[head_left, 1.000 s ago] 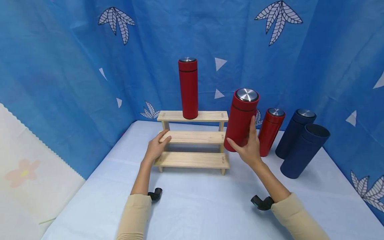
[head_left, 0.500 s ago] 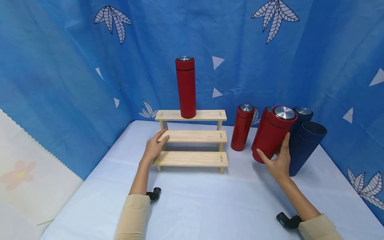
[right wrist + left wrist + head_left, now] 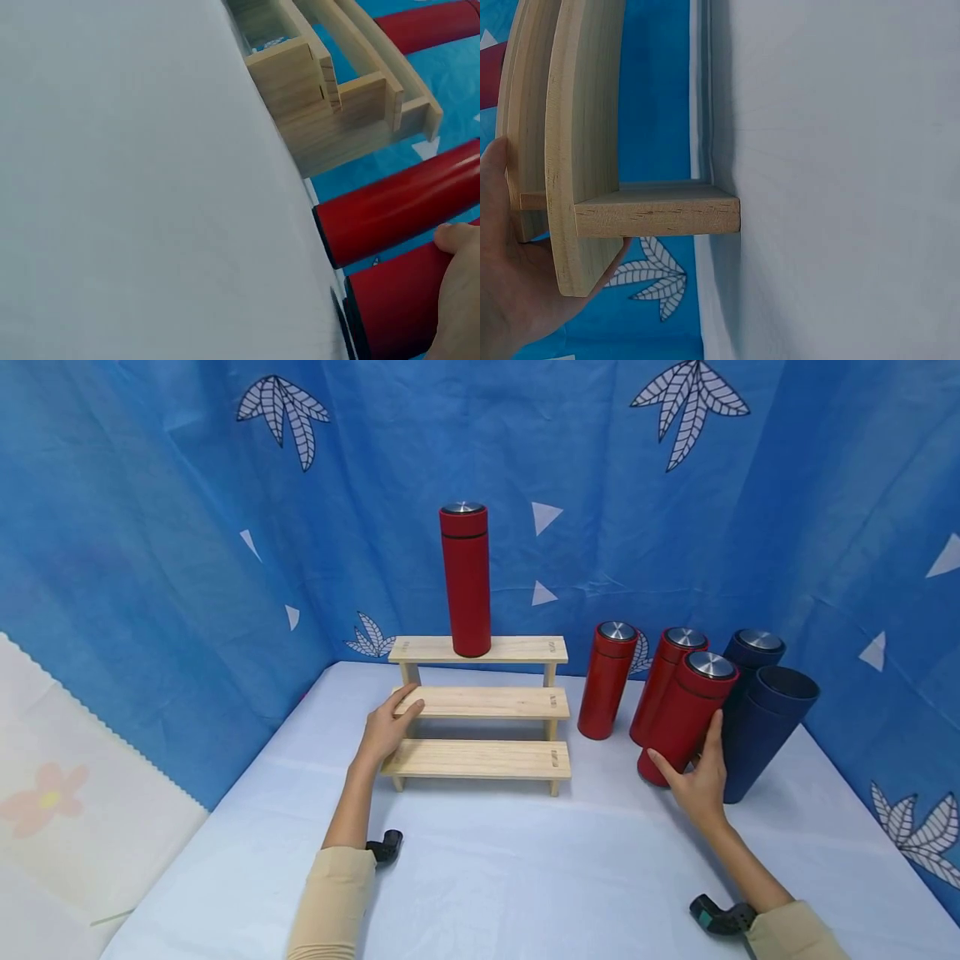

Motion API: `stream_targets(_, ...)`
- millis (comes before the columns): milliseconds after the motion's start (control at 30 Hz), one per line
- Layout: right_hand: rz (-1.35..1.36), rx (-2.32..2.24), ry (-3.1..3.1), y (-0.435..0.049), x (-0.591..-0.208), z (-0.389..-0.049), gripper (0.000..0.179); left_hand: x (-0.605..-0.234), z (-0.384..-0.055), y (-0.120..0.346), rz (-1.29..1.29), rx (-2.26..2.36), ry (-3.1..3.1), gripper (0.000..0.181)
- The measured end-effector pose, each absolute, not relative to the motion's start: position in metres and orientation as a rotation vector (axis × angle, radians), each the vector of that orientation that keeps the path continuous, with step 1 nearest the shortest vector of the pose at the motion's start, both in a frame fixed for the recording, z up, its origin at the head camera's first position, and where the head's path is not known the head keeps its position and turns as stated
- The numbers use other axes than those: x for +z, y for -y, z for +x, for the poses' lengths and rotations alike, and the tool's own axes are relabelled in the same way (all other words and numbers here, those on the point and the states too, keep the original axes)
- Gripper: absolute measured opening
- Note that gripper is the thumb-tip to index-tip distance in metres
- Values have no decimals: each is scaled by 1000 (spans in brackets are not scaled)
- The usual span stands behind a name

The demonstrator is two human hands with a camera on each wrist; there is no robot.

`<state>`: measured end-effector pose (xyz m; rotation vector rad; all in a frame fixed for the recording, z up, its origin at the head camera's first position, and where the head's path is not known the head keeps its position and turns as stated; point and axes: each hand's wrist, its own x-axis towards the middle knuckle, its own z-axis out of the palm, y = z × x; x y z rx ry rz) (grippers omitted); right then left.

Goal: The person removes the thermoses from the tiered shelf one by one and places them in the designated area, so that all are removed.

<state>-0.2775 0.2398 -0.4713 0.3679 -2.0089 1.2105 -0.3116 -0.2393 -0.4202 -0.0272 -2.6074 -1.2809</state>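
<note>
My left hand (image 3: pixel 386 727) grips the left end of a three-tier wooden display stand (image 3: pixel 480 758), thumb on the middle board; in the left wrist view its fingers go behind the boards. A tall red thermos (image 3: pixel 465 581) stands upright on the top tier. On the right, my right hand (image 3: pixel 701 777) holds another red thermos (image 3: pixel 682 718) by its side, thumb at the front left. Its base is at or just above the table; I cannot tell which. Two more red thermoses, one nearer the stand (image 3: pixel 606 681) and one behind the held one (image 3: pixel 660 681), stand there.
Two dark blue flasks stand right of the held thermos: a front one (image 3: pixel 772 731) with a dark top and one behind with a silver lid (image 3: pixel 757 647). A white cloth (image 3: pixel 525 877) covers the table. Blue curtain (image 3: pixel 360 510) closes off the back and sides.
My right hand has carried the red thermos rightward from beside the stand, then lowered it in front of the other bottles. The left hand stays on the stand.
</note>
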Motion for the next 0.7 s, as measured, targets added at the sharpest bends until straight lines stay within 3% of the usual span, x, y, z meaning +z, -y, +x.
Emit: stream_targets(700,318,1189,1982,-238,-469,-277,107,-421,-311,240,-45,-1284,2602,66)
